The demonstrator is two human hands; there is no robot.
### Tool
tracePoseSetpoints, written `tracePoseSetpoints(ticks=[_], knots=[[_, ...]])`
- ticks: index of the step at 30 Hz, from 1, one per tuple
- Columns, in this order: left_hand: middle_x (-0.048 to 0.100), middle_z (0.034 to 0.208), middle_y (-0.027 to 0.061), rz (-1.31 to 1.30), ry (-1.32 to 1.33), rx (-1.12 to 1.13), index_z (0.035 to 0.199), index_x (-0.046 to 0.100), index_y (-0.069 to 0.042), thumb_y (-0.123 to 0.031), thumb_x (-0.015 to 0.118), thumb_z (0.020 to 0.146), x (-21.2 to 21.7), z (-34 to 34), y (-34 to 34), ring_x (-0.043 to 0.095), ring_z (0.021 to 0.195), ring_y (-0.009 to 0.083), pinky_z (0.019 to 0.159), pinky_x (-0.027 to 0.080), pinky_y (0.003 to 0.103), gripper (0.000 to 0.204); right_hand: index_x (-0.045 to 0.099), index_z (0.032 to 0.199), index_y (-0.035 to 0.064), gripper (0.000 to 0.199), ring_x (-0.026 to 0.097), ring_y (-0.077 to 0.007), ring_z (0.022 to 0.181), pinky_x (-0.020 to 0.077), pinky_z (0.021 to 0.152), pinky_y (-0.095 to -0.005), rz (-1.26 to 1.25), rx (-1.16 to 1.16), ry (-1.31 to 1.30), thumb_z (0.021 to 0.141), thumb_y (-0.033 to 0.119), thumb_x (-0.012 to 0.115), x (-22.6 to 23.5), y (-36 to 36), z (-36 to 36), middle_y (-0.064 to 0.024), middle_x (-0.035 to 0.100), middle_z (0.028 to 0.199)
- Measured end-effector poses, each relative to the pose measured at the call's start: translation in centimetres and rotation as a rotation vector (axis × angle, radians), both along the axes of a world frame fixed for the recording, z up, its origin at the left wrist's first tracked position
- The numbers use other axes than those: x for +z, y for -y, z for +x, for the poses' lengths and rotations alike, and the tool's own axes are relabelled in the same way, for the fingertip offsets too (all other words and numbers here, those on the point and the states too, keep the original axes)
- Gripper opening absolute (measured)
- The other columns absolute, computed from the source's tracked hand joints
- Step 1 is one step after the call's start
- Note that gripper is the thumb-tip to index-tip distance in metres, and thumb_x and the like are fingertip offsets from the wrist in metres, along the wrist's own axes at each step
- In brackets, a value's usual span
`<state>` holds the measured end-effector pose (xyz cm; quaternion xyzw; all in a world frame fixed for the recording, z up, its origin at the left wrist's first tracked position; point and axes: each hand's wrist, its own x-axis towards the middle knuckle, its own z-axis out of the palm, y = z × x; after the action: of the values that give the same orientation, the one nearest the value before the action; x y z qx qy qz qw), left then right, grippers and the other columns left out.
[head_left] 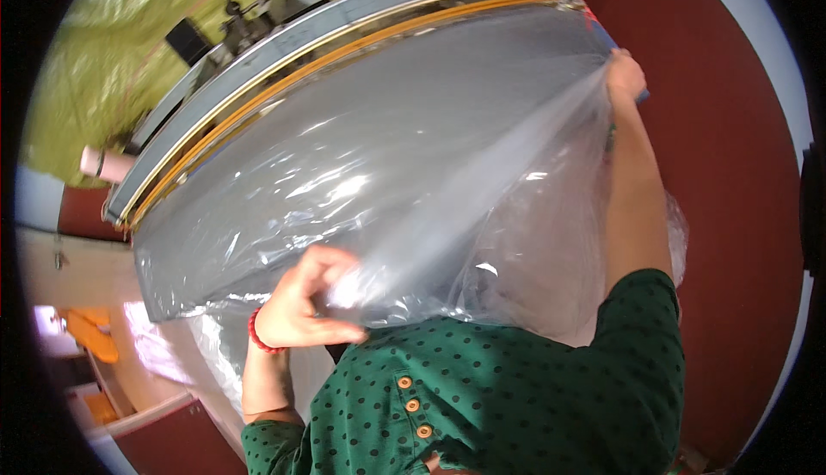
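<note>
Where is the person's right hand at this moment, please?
In the head view the right hand is at the upper right, arm stretched out, gripping the far edge of the clear plastic sheet near the end of the grey machine bar.

The large clear plastic sheet (370,174) is thin, glossy and crinkled, catching bright highlights. Beneath it the long grey machine bed (258,70) looks like smooth painted metal with a shiny orange-brown strip along its edge. The green dotted shirt (516,389) is matt woven cloth with round wooden-looking buttons
</note>
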<state>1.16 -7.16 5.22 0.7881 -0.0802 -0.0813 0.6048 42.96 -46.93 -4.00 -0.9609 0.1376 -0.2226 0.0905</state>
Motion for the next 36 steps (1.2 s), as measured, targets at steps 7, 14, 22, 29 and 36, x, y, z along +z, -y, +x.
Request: tracePoseSetpoints(ticks=[7,14,22,29,36], knots=[[0.054,0.078,0.0128,0.939,0.254,0.738,0.082,0.051,-0.001,0.009,0.054,0.057,-0.9,-5.5,-5.8,0.054,0.063,0.0293,0.055,0.043,0.033,0.027,0.056,0.099,0.0154,0.034,0.056,-0.0351,0.089,0.0435,0.073,-0.0453,0.005,0.050,0.012,0.087,0.038,0.035,-0.3,0.3,0.9,-0.0154,0.060,0.093],[0.053,0.073,0.0111,1.212,0.238,1.023,0.086,0.054,0.000,0.013,0.049,0.059,3.0,-11.7,-11.4,0.051,0.060,0.0191,0.053,0.040,0.025,0.031,0.054,0.096,0.0101,0.038,0.056,-0.0370,0.087,0.0434,0.070,-0.0470,-0.090,0.035,-0.037,0.089,0.040,0.031,-0.4,0.4,0.7,-0.0178,0.060,0.090],[0.058,0.072,0.0020,0.701,0.207,1.335,0.081,0.056,-0.001,0.000,0.049,0.079,12.6,-19.1,-26.2,0.051,0.063,0.0080,0.057,0.038,0.019,0.007,0.054,0.098,0.0095,0.038,0.056,-0.0380,0.086,0.0436,0.069,-0.0474,-0.106,0.060,-0.033,0.089,0.039,0.031,-0.4,0.0,0.9,-0.0175,0.059,0.092],[0.059,0.090,0.0163,1.574,0.340,0.196,0.109,0.052,-0.008,-0.010,0.052,0.073,3.6,-8.0,-13.7,0.059,0.077,0.0284,0.062,0.047,0.036,0.035,0.054,0.100,0.0095,0.039,0.055,-0.0387,0.086,0.0430,0.069,-0.0483,-0.105,0.040,-0.014,0.090,0.039,0.030,-0.9,1.0,1.0,-0.0179,0.059,0.093],[0.060,0.072,0.0212,1.420,-0.453,0.894,0.133,0.023,-0.011,-0.023,0.057,0.074,-2.7,-13.0,-25.8,0.059,0.067,0.0356,0.061,0.046,0.043,0.069,0.054,0.102,0.0099,0.040,0.055,-0.0391,0.088,0.0431,0.071,-0.0475,-0.078,0.045,-0.055,0.090,0.039,0.030,-0.5,0.4,1.2,-0.0180,0.058,0.095]])
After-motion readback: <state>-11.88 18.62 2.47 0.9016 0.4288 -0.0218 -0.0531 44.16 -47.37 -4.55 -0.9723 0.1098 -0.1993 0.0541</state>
